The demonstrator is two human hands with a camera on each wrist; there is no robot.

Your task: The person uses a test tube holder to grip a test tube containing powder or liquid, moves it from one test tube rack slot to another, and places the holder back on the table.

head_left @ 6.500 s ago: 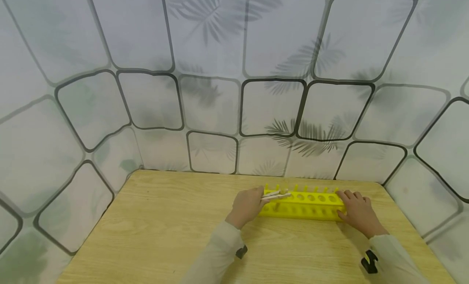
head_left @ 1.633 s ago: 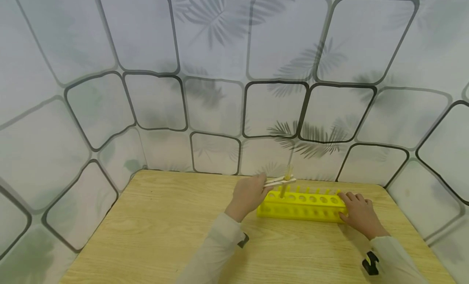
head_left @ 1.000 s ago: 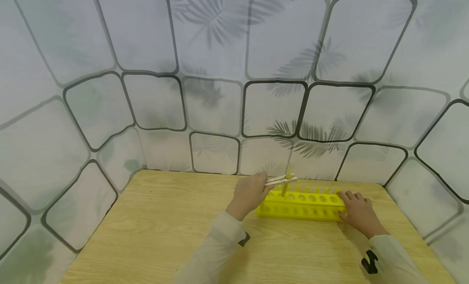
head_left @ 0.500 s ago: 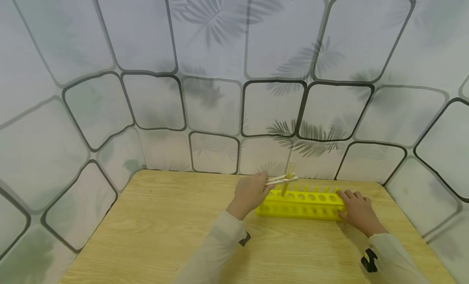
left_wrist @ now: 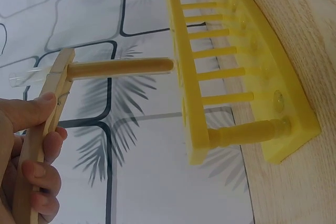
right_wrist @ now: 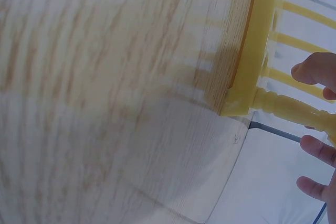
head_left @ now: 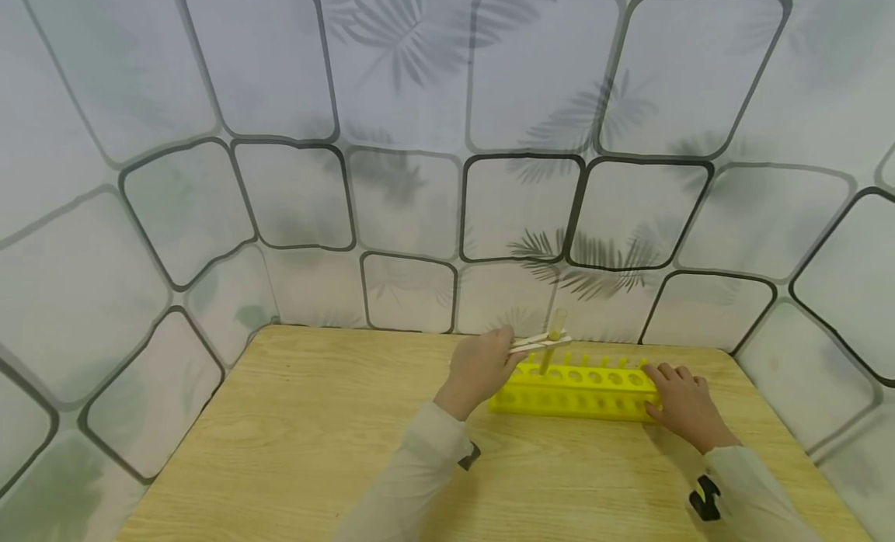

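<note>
My left hand (head_left: 478, 367) holds a wooden test tube clamp (head_left: 534, 346), its fingers and thumb wrapped about the handles in the left wrist view. Pinched near its upper end by the clamp is a glass test tube (left_wrist: 126, 66) with yellow-brown contents. The tube leans slightly right above the yellow test tube rack (head_left: 573, 402). Its rounded bottom is by the rack's top plate; I cannot tell whether it is inside a hole. My right hand (head_left: 688, 406) grips the rack's right end, thumb at the front and fingers over the top.
The rack stands toward the back right of a wooden table (head_left: 315, 433). Pegs (left_wrist: 210, 34) line the rack's rear side. A patterned curtain (head_left: 405, 200) encloses the table at the back and sides.
Since the oldest frame, the left hand has lifted the clamp and tube up from the rack. Over the last second they drift slightly right and up. The right hand stays put.
</note>
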